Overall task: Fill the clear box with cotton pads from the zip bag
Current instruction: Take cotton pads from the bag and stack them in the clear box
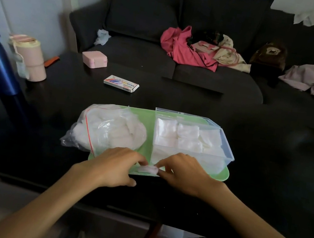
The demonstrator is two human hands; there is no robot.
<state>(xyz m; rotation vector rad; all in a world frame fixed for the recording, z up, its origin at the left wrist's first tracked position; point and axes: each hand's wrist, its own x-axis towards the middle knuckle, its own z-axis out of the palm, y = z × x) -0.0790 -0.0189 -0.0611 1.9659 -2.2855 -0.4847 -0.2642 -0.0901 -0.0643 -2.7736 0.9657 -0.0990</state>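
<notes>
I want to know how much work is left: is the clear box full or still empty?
Largely full. White cotton pads cover the whole inside of the clear box, stacked close to its rim. Both hands, left and right, pinch another pad in front.

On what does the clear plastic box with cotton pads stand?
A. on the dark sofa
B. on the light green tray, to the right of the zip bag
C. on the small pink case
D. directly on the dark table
B: the clear plastic box stands on the light green tray, with the transparent zip bag of cotton pads lying on the same tray to its left.
</notes>
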